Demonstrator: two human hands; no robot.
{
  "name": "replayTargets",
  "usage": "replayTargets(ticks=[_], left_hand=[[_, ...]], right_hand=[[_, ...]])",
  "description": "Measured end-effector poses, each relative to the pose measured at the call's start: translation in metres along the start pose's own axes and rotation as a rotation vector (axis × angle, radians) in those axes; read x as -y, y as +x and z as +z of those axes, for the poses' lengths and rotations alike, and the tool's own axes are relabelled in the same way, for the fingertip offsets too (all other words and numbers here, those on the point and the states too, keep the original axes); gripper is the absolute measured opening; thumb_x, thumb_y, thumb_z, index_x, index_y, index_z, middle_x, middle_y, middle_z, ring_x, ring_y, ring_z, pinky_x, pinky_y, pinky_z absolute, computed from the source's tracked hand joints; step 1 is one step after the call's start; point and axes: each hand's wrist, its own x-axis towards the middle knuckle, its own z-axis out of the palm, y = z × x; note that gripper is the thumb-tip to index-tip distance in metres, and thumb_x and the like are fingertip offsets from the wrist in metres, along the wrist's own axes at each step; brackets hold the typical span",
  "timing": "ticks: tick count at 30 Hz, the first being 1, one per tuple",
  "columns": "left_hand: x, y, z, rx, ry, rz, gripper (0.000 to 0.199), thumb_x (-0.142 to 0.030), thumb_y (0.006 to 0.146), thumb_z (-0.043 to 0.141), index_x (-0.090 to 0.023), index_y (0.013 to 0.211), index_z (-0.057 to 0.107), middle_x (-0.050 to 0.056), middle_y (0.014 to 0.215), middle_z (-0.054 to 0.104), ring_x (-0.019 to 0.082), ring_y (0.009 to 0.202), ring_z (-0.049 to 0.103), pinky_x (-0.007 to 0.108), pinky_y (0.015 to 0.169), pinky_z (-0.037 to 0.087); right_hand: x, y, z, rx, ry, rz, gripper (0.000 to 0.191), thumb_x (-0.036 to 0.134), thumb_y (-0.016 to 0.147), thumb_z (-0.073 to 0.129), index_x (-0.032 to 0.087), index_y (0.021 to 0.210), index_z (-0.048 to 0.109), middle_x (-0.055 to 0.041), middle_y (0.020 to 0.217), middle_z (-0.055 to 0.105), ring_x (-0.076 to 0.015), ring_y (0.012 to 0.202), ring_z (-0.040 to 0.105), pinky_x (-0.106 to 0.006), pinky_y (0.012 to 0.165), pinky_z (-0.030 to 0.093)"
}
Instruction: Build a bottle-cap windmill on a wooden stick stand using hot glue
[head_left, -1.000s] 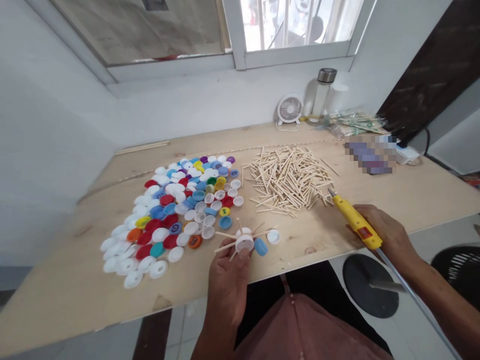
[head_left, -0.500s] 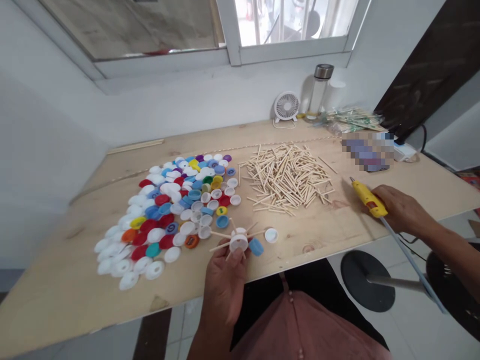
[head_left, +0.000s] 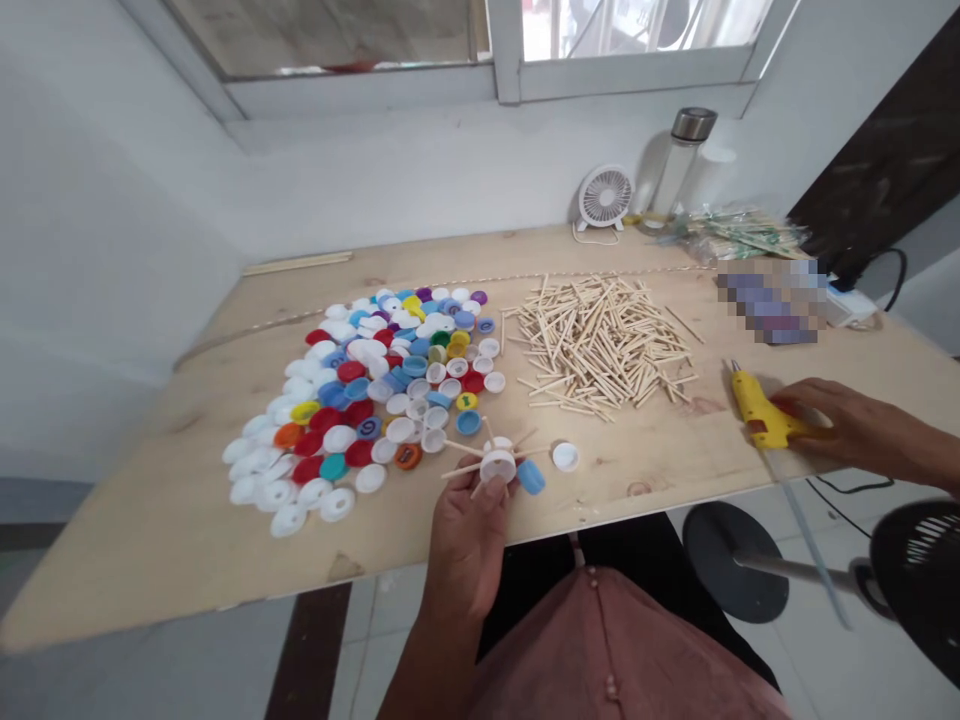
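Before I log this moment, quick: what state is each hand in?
Left hand: closed, holding a white cap piece with sticks radiating.
Right hand: at the yellow glue gun's handle; whether closed cannot be told.

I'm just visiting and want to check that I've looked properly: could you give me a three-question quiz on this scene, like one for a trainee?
1. Which tool is the right hand touching?
A) scissors
B) a glue gun
C) a paintbrush

2. True or false: as the camera sees it, the fan stands to the left of the bottle.

3. Fill in the blank: the left hand holds a white cap piece with thin ____ poking out around it.

Key: 1. B. 2. True. 3. sticks.
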Motion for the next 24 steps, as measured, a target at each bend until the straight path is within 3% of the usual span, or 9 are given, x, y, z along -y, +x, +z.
replayTargets(ticks=[3,6,9,11,13,16,19,24], left_hand=[[0.001,0.001,-0.001,-0.009,0.003,0.011,0.03,-0.025,0.061,0.084,-0.018,0.087,0.071,0.004,0.095,0.068,0.016,0.092,0.063,0.028,0.087,0.05],[0.003,0.002,0.0,-0.006,0.04,0.033,0.029,-0.025,0.059,0.084,-0.018,0.085,0.072,0.002,0.091,0.066,0.015,0.09,0.062,0.026,0.085,0.05],[0.004,0.001,0.002,-0.016,0.08,0.055,0.029,-0.024,0.057,0.085,-0.017,0.082,0.072,0.002,0.093,0.064,0.014,0.089,0.062,0.024,0.082,0.051],[0.003,0.0,0.003,-0.029,0.089,0.067,0.03,-0.024,0.057,0.086,-0.018,0.082,0.071,0.002,0.096,0.065,0.014,0.089,0.062,0.024,0.082,0.051],[0.002,-0.002,0.002,-0.034,0.09,0.077,0.031,-0.023,0.056,0.086,-0.018,0.082,0.07,0.002,0.095,0.066,0.015,0.089,0.063,0.024,0.081,0.052],[0.0,-0.003,0.0,-0.04,0.095,0.086,0.033,-0.024,0.057,0.086,-0.018,0.085,0.069,0.003,0.092,0.069,0.016,0.088,0.064,0.026,0.082,0.052],[-0.001,-0.003,-0.001,-0.05,0.094,0.088,0.032,-0.023,0.057,0.085,-0.018,0.084,0.07,0.002,0.094,0.068,0.015,0.088,0.065,0.026,0.082,0.051],[-0.001,-0.002,0.0,-0.034,0.087,0.07,0.029,-0.021,0.059,0.084,-0.018,0.084,0.069,0.001,0.091,0.069,0.014,0.085,0.065,0.024,0.08,0.05]], right_hand=[[0.029,-0.013,-0.01,-0.207,-0.109,-0.075,0.072,0.079,0.075,0.042,0.021,0.106,0.069,-0.017,0.108,0.065,-0.0281,0.097,0.064,-0.044,0.073,0.047],[0.094,-0.019,-0.008,-0.302,-0.093,-0.159,0.046,0.057,0.091,0.042,0.025,0.117,0.061,-0.014,0.117,0.062,-0.0253,0.103,0.063,-0.041,0.081,0.049],[0.171,-0.007,0.016,-0.248,0.09,-0.301,0.025,0.037,0.092,0.051,0.027,0.114,0.058,-0.0085,0.114,0.065,-0.0218,0.107,0.062,-0.036,0.086,0.052],[0.212,0.007,0.04,-0.169,0.19,-0.372,0.024,0.032,0.092,0.05,0.025,0.115,0.057,-0.0081,0.116,0.064,-0.0209,0.105,0.063,-0.034,0.084,0.054],[0.241,0.021,0.061,-0.172,0.197,-0.415,0.027,0.031,0.091,0.052,0.022,0.116,0.055,-0.01,0.118,0.062,-0.0227,0.104,0.063,-0.036,0.083,0.055],[0.261,0.036,0.081,-0.207,0.133,-0.439,0.026,0.028,0.09,0.054,0.018,0.114,0.056,-0.0126,0.115,0.063,-0.025,0.103,0.062,-0.039,0.083,0.054],[0.263,0.041,0.086,-0.222,0.102,-0.454,0.017,0.024,0.091,0.051,0.017,0.104,0.06,-0.0124,0.105,0.066,-0.0255,0.096,0.062,-0.04,0.08,0.053],[0.251,0.039,0.076,-0.246,0.45,-0.312,0.02,0.03,0.089,0.056,0.021,0.106,0.059,-0.0062,0.093,0.067,-0.0184,0.081,0.063,-0.03,0.07,0.052]])
